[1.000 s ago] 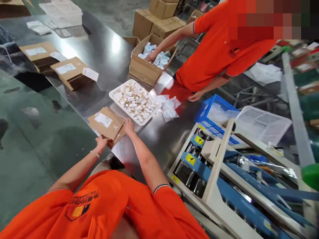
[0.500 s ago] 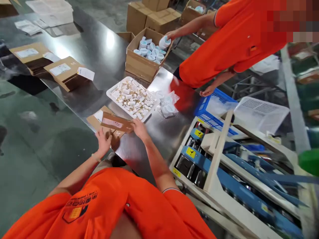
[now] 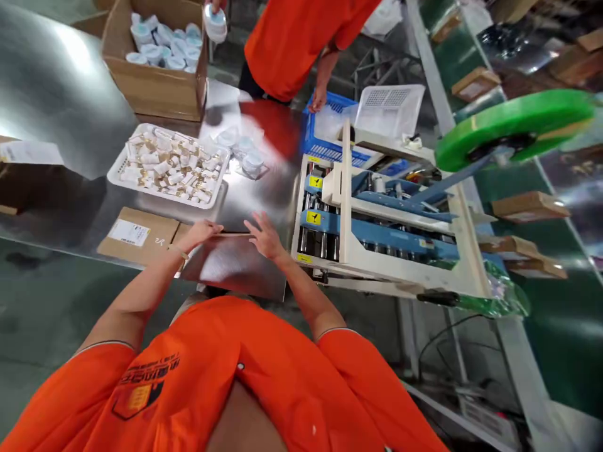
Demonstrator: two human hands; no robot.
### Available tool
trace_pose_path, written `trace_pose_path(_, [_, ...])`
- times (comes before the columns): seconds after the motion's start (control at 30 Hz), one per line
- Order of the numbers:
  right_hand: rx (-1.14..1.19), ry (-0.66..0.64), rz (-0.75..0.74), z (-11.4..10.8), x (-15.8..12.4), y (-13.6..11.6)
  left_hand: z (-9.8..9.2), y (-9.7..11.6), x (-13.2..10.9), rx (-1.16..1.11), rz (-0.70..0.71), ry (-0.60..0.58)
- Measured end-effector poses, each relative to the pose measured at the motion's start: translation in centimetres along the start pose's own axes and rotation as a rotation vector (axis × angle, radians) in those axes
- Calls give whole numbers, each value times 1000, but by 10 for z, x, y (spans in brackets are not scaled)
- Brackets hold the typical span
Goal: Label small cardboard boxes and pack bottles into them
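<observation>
My left hand (image 3: pixel 201 232) pinches the left end of a flat cardboard piece (image 3: pixel 235 234), of which only a thin brown edge shows. Close to its right end is my right hand (image 3: pixel 264 235), fingers spread and holding nothing. Left of my hands, a brown carton (image 3: pixel 141 237) with a white label lies on the metal table (image 3: pixel 257 270), partly under my left forearm. Beyond it sits a white tray (image 3: pixel 113 172) filled with small white pieces with gold-coloured parts.
An open cardboard box (image 3: pixel 155 94) of white rolls stands at the back left; another person's hand (image 3: pixel 217 5) holds similar pieces beside it. A roller machine (image 3: pixel 353 220) with a green tape roll (image 3: pixel 556 116) adjoins the table's right side. Clear bags (image 3: pixel 252 162) lie behind my hands.
The view has swung right. The labelled cardboard piece, earlier between both hands, has moved right off the carton and now shows only its edge. My right hand has let go and spread its fingers.
</observation>
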State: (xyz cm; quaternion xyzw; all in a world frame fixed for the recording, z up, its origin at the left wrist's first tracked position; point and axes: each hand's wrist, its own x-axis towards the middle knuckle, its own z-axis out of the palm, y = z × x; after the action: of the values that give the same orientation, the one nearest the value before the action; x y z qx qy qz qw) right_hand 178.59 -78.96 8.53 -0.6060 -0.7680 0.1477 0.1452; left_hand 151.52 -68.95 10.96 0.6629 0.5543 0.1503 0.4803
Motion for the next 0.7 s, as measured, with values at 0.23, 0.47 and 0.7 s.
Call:
trace_pose_path(0.23, [-39,-6,43,11,-32,-41,7,64,31,625,223,55])
trace_pose_path(0.47, [-337,-8,-83,-6,-27,-42,29,82,67,1044,422,-70])
trace_pose_path(0.7, [-362,29,62,6,-20,-75,43,81,80,1151,288,-55])
